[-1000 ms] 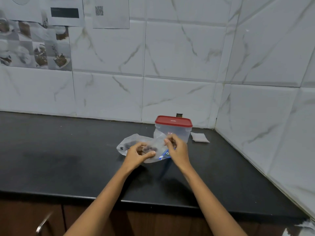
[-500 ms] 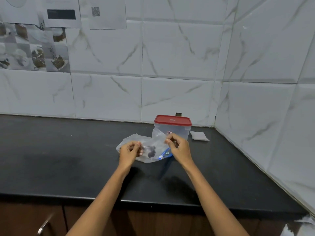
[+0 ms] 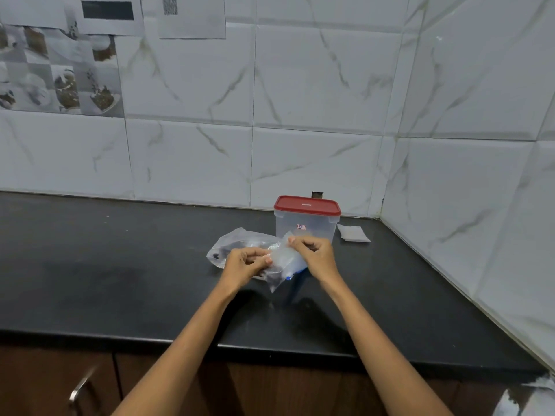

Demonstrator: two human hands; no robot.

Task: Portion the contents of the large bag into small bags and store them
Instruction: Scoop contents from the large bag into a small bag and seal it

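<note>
A black countertop (image 3: 120, 280) ran along white marble-look tiles. Above it the left hand (image 3: 244, 264) and right hand (image 3: 313, 255) each pinched the top of a small bag (image 3: 280, 267) holding a dark portion. The large bag (image 3: 237, 244) lay just behind, and the red-lidded container (image 3: 306, 223) stood shut; sealing and storing seemingly remained.

- A black countertop (image 3: 120, 274) runs left to right and ends at the tiled corner on the right; its front edge lies nearest
- A clear container (image 3: 306, 225) with a red lid stands at the far side, near the wall
- A crumpled clear large bag (image 3: 237, 243) lies just left of the container
- A stack of small bags (image 3: 353, 234) lies flat just right of it
</note>
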